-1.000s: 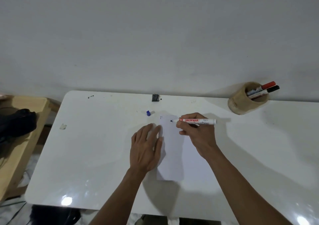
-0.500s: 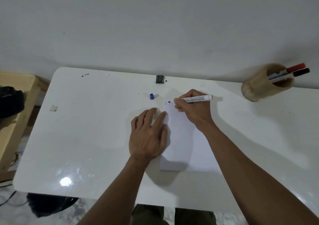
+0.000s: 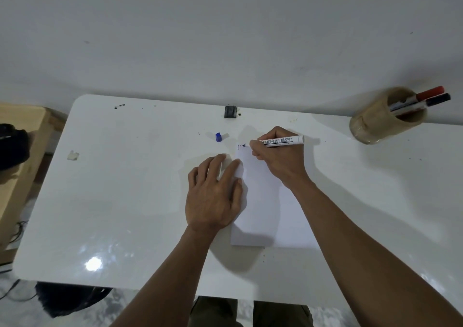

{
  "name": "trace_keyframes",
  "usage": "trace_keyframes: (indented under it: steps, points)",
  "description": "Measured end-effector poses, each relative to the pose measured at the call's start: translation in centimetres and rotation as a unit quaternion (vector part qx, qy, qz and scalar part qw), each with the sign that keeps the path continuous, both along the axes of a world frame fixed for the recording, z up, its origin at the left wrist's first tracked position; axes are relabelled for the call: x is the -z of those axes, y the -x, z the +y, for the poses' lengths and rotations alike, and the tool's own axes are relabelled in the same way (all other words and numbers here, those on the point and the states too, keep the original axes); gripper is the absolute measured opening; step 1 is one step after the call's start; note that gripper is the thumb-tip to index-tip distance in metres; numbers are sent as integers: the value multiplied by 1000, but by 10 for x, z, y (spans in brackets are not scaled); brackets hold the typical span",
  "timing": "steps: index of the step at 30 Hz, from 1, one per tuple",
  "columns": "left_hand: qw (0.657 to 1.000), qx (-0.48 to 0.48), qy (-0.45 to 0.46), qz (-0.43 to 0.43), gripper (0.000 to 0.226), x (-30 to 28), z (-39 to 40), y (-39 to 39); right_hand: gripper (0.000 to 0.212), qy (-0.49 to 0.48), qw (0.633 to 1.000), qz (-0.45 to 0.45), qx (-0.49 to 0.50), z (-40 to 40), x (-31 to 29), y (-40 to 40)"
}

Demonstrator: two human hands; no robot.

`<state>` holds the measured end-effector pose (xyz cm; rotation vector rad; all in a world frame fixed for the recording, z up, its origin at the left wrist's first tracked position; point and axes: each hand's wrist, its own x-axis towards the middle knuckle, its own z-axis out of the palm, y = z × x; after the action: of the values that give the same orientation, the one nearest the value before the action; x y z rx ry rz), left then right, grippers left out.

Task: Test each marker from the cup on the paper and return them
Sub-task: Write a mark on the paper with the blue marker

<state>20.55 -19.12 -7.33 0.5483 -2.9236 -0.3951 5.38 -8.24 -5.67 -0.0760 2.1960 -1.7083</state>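
Note:
A white paper lies on the white table. My right hand grips an uncapped white board marker, its blue tip touching the paper's far left corner beside a small blue mark. My left hand lies flat, fingers spread, pressing the paper's left edge. The marker's blue cap rests on the table just left of the tip. At the far right a wooden cup holds a red-capped marker and a black-capped marker.
A small black object sits at the table's far edge by the wall. A scrap of tape lies at the left. A wooden bench with a black item stands left of the table.
My right hand has rolled the marker, so its printed side has changed, and brought the tip down onto the paper's top left corner. My left hand stays on the paper. The view has tilted.

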Motion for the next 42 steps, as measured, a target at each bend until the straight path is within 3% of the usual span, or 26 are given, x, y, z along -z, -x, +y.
trace_keyframes:
  steps: [29,42]
  points:
    - [1000,-2,-4,25,41,0,2,0,23,-40,998,13,-41,2,-4,2]
    - [999,10,-37,34,40,-8,0,-3,17,110,986,-105,72,25,-49,-11]
